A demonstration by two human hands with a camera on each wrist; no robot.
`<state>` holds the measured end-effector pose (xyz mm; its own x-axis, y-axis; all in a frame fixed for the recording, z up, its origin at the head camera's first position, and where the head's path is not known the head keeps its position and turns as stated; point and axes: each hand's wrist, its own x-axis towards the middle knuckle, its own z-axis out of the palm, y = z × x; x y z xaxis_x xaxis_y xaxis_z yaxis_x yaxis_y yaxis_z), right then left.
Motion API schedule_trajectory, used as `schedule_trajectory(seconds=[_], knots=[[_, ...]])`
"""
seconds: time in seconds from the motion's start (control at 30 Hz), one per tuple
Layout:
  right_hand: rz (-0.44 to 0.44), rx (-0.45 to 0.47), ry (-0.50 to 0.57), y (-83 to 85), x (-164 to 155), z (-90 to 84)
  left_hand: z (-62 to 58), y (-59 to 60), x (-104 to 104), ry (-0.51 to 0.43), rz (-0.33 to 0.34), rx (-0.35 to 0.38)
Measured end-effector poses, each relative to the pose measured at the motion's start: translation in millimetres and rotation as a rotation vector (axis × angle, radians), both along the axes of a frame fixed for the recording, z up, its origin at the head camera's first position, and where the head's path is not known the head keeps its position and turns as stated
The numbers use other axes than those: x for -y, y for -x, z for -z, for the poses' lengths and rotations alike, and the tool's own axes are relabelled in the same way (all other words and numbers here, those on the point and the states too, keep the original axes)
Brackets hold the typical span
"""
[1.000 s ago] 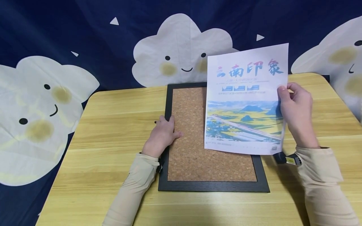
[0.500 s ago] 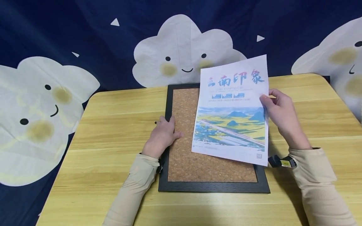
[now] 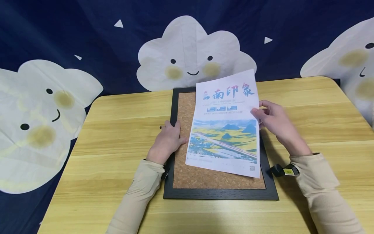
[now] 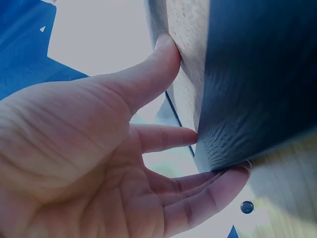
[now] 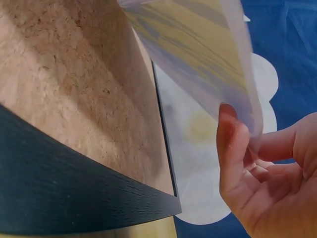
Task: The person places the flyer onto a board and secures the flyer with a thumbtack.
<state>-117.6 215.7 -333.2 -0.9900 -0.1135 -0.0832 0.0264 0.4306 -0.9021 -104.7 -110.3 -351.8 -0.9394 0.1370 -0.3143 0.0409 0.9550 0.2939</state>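
A black-framed cork board [image 3: 204, 177] lies flat on the wooden table [image 3: 117, 130]. My left hand [image 3: 168, 139] rests on its left frame edge, thumb on the cork and fingers straight over the frame [image 4: 247, 99]. My right hand [image 3: 273, 122] pinches the right edge of a printed poster [image 3: 225, 130] with coloured characters and a landscape photo. The sheet hangs tilted just above the cork, its lower edge near the board. In the right wrist view the thumb [image 5: 233, 148] presses the paper [image 5: 198, 54] above the cork board [image 5: 74, 104].
A dark blue backdrop with white smiling clouds [image 3: 190, 55] hangs behind the table. A small dark pin [image 3: 160, 126] lies on the table by my left fingers, also seen as a pin [image 4: 246, 207] in the left wrist view. Bare wood lies left and right of the board.
My right hand has carried the poster down and to the left, from beyond the board's right side to over the cork. The left hand has stayed put.
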Motion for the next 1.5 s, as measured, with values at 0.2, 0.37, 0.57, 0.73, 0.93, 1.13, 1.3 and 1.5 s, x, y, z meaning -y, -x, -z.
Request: schedule_trajectory(seconds=[0.2,0.37,0.57,0.73,0.93,1.13,1.3,1.5], knots=[[-0.095,0.043,-0.009,0.4,2.2,3.4,0.3,0.1,-0.5,0.000,-0.005,-0.005],[-0.174,0.085,-0.057,1.6,3.7,6.3,-0.3,-0.3,1.6,-0.008,0.002,-0.015],[-0.294,0.159,-0.087,4.3,3.3,12.2,-0.8,-2.4,5.4,-0.032,0.018,-0.032],[-0.300,0.158,-0.107,5.0,2.8,15.3,-2.2,-2.1,7.1,-0.048,0.014,-0.015],[-0.222,0.105,-0.171,5.3,4.0,15.0,-3.9,0.6,7.6,-0.046,0.014,0.017],[-0.198,0.104,-0.171,5.0,5.0,14.5,-3.8,0.8,6.9,-0.046,0.009,0.019],[-0.233,0.105,-0.194,4.0,6.0,14.2,-3.6,0.1,5.4,-0.025,0.024,0.002],[-0.291,0.065,-0.246,3.5,8.3,16.6,-3.5,-0.5,4.8,-0.012,0.039,-0.023]])
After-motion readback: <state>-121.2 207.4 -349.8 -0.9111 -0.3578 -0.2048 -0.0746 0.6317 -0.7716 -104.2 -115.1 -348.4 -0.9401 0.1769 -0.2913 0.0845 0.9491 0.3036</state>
